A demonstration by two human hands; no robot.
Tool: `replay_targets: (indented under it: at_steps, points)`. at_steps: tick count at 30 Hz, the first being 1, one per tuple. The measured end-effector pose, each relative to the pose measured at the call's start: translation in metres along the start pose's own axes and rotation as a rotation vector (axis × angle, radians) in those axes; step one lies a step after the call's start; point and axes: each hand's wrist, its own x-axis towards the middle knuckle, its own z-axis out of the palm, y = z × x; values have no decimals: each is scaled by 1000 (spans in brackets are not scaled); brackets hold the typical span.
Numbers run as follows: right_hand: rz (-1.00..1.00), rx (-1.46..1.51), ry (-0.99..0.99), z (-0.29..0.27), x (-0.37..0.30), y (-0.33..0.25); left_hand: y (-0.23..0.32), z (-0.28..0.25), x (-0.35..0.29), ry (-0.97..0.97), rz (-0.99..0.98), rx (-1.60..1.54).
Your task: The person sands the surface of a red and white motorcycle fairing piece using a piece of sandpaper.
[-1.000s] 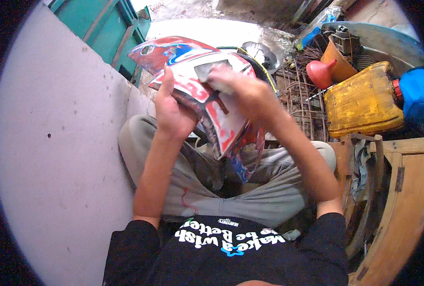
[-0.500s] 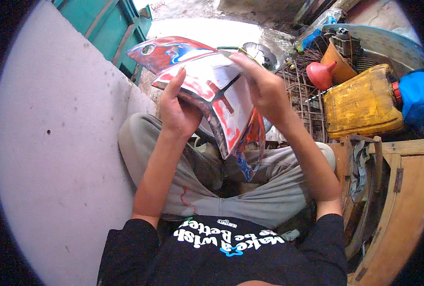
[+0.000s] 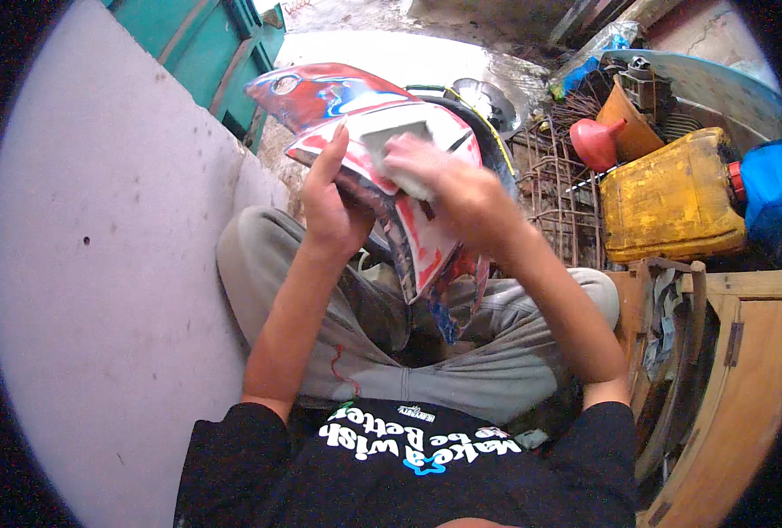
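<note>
A motorcycle fairing panel (image 3: pixel 321 91), painted red, blue and white with patches worn through, is held tilted above my crossed legs. My left hand (image 3: pixel 331 211) grips its near left edge, thumb on top and fingers hidden underneath. On the panel's white middle, my right hand (image 3: pixel 466 189) presses a flat grey piece that looks like sandpaper (image 3: pixel 389 137). Those fingers are closed on it and smeared by motion. The panel's narrow pointed tail hangs down toward my lap.
A pale wall (image 3: pixel 109 264) runs close along my left, with a green metal door (image 3: pixel 180 53) beyond. At right are a rusty wire grid (image 3: pixel 558 194), a yellow jerrycan (image 3: pixel 672 198), a red funnel (image 3: pixel 595 143), a blue bag (image 3: pixel 771 185) and a wooden cabinet (image 3: pixel 760 352). A dark round basin (image 3: pixel 488 101) stands ahead.
My right hand has moved left and inward across the panel, and the grey piece under its fingers has come into sight. The panel has shifted slightly; my left hand keeps its grip.
</note>
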Motion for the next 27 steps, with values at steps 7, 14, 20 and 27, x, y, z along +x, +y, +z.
replay_targets:
  at_steps: [7,14,20,27]
  points:
    - [53,85,44,9,4,-10,-1,-9,1,-59,67,31]
    - [217,47,10,1,9,22,0,-13,-2,-122,48,48]
    - [-4,-4,17,-1,9,-12,-3,-18,2,-177,10,17]
    - [-8,-31,41,3,4,-18,30,-14,9,-256,-47,-152]
